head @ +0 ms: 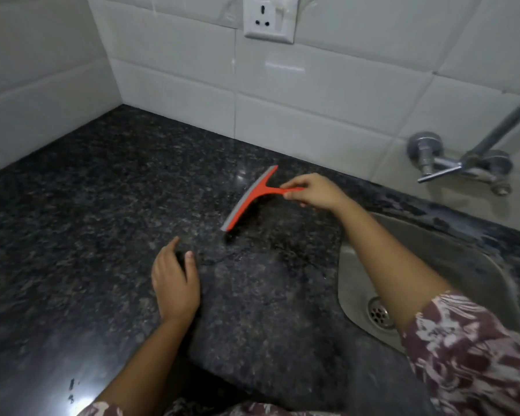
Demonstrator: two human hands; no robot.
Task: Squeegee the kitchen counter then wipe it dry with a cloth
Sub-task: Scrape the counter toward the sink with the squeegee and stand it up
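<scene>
A red squeegee [252, 197] with a grey rubber blade lies slanted on the dark speckled granite counter [87, 205]. My right hand [315, 192] grips its handle from the right, with the blade edge touching the stone. My left hand [176, 282] rests on the counter nearer to me, fingers loosely apart and holding nothing. A thin wet line on the stone runs from below the blade toward my left hand. No cloth is in view.
A steel sink [433, 265] with a drain [379, 315] is set into the counter at the right, under my right forearm. A chrome tap [463, 163] juts from the white tiled wall [312, 100]. A wall socket [269, 18] sits high above. The counter ends in a corner at the far left.
</scene>
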